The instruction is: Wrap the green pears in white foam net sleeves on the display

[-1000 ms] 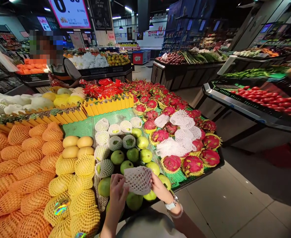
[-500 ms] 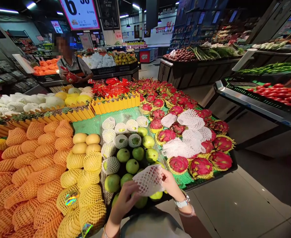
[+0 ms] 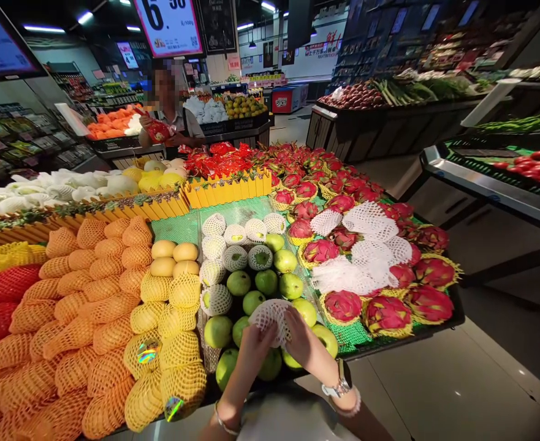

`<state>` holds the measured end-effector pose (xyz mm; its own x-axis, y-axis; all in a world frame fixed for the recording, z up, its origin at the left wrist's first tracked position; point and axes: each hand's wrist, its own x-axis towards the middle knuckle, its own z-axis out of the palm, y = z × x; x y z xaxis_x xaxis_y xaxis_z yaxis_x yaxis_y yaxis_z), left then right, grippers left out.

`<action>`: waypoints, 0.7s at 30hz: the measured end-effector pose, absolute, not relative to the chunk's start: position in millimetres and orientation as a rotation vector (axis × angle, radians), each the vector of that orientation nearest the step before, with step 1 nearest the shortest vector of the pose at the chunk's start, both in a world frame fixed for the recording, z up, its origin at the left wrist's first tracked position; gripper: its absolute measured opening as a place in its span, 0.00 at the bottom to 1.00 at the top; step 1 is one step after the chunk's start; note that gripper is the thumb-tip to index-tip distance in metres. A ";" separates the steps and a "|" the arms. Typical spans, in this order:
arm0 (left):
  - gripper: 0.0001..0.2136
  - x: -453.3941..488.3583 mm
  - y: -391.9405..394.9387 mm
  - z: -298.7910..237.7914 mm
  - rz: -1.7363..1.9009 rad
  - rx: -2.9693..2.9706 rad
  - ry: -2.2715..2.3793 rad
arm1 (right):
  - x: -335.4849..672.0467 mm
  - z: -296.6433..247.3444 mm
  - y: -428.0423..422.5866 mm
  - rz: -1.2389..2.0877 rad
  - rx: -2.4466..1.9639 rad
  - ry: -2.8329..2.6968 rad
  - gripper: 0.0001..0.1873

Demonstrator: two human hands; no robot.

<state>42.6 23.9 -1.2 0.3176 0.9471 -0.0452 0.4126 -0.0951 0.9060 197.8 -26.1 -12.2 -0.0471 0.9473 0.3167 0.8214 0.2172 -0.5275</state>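
Observation:
A white foam net sleeve (image 3: 268,313) is held between my two hands, bunched into a rounded shape above the green fruit. My left hand (image 3: 257,344) grips its near left side, and my right hand (image 3: 301,335) grips its right side. Whether a fruit is inside the sleeve I cannot tell. Bare green round fruits (image 3: 254,303) lie below and around my hands. Behind them sit several of the same fruit in white foam nets (image 3: 235,258). A loose pile of white foam nets (image 3: 366,263) rests on the dragon fruits to the right.
Dragon fruits (image 3: 387,313) cover the display's right side. Left stand yellow-netted fruits (image 3: 184,355) and orange-netted fruits (image 3: 108,318). A low yellow picket fence (image 3: 228,187) runs behind. Another person (image 3: 171,119) stands beyond it holding a red package. Tomatoes (image 3: 539,168) lie on a right-hand stand.
My hands have come closer together, and the foam net has gone from spread flat to bunched and rounded. The view has turned slightly left. The other person has raised the red package.

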 end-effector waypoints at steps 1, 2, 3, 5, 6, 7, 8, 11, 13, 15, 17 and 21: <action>0.22 44.0 24.3 -1.7 0.726 1.687 1.264 | 193.0 -15.2 -25.0 0.208 -1.650 -1.926 0.39; 0.21 45.4 24.4 -2.2 0.716 1.705 1.287 | 188.1 -19.1 -23.8 0.137 -1.676 -1.957 0.39; 0.20 46.8 24.2 -2.7 0.710 1.725 1.304 | 183.4 -23.4 -22.6 0.068 -1.702 -1.982 0.38; 0.17 49.0 22.9 -3.0 0.693 1.761 1.305 | 175.0 -31.9 -20.9 -0.066 -1.746 -2.035 0.37; 0.16 49.6 21.8 -2.6 0.685 1.768 1.290 | 171.9 -35.4 -20.4 -0.114 -1.760 -2.058 0.36; 0.15 49.5 20.7 -1.9 0.677 1.766 1.264 | 169.6 -38.0 -20.2 -0.144 -1.769 -2.075 0.35; 0.14 48.8 19.6 -0.9 0.669 1.766 1.236 | 168.2 -39.8 -20.2 -0.180 -1.780 -2.089 0.34; 0.15 42.6 18.2 2.3 0.605 1.751 1.141 | 167.3 -39.9 -21.1 -0.317 -1.768 -2.129 0.29; 0.15 36.6 19.2 3.3 0.549 1.722 1.092 | 167.2 -37.2 -21.9 -0.326 -1.743 -2.117 0.26; 0.16 30.8 21.1 3.1 0.528 1.662 1.056 | 166.6 -33.6 -22.4 -0.290 -1.738 -2.098 0.25; 0.15 26.2 23.1 2.1 0.551 1.586 1.034 | 165.4 -29.7 -22.5 -0.254 -1.757 -2.084 0.22; 0.14 20.7 24.9 -1.2 0.578 1.456 1.065 | 164.9 -18.3 -20.6 -0.195 -1.747 -2.081 0.18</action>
